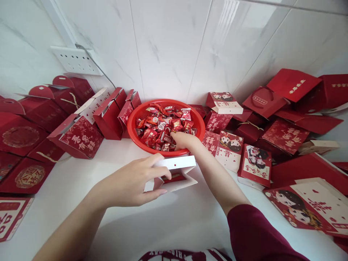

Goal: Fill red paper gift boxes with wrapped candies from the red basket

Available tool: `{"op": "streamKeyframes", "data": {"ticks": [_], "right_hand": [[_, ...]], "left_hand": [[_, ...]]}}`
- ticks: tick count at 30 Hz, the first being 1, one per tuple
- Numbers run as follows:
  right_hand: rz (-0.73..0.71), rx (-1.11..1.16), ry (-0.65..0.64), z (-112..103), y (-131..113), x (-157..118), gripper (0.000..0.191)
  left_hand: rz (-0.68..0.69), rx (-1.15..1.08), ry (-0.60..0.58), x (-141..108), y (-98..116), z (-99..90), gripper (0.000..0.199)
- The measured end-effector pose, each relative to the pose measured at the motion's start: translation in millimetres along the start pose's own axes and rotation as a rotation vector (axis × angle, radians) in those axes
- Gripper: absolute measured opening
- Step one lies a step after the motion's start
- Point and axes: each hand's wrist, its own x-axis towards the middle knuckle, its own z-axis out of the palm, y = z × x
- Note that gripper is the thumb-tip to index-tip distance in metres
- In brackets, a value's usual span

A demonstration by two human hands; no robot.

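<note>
My left hand (136, 179) grips a small white and red paper gift box (176, 163) by its left end, thumb below and fingers on top. The box's open mouth faces me, and a bit of red shows inside. Just behind it stands a round red plastic basket (132, 135) heaped with wrapped candies (156, 127), mostly in red wrappers. My right hand (181, 140) reaches over the basket's near right rim into the candies. Its fingertips are sunk among the wrappers, so what they hold, if anything, is hidden.
Red gift boxes (81, 137) stand in rows on the left of the white tabletop (130, 232). More boxes (288, 134) are piled on the right, some lying flat. A tiled wall (168, 47) rises behind, with a power strip (77, 59) and its cable at left.
</note>
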Motion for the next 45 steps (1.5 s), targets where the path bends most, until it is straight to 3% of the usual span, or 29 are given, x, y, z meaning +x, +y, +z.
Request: {"op": "streamKeyframes", "data": {"ticks": [5, 10, 18, 23, 27, 30, 36, 41, 45], "right_hand": [[-0.051, 0.034, 0.125, 2.7, 8.4, 0.7, 0.026], [-0.170, 0.145, 0.269, 3.1, 12.9, -1.5, 0.022], [-0.226, 0.360, 0.441, -0.9, 12.3, -13.6, 0.017], [-0.194, 0.888, 0.414, -7.6, 13.8, -28.9, 0.015], [-0.280, 1.193, 0.435, -18.0, 13.7, -46.4, 0.026], [-0.382, 1.201, 0.573, -26.1, 13.3, -63.4, 0.027], [-0.540, 1.148, 0.764, -31.0, 5.9, -111.5, 0.020], [-0.673, 1.090, 0.655, -25.3, -9.8, -144.0, 0.016], [-0.641, 0.837, 0.517, -26.0, -19.6, -146.9, 0.008]], "left_hand": [[0.094, -0.015, 0.023, -0.7, -3.6, -0.3, 0.033], [0.042, -0.019, 0.050, -5.0, -5.5, -6.2, 0.041], [-0.061, -0.038, -0.061, 2.9, -7.9, -6.1, 0.020], [0.053, 0.010, 0.063, 3.8, -13.3, -2.7, 0.028], [0.078, 0.002, 0.204, 5.6, -16.6, 2.0, 0.030], [0.090, -0.039, 0.235, 6.1, -14.7, 2.2, 0.032], [0.010, -0.080, 0.136, 7.3, -8.1, -3.7, 0.047], [-0.034, -0.087, 0.109, 10.1, -10.4, -3.3, 0.058], [-0.052, -0.101, 0.101, 11.4, -11.3, -2.7, 0.060]]}}
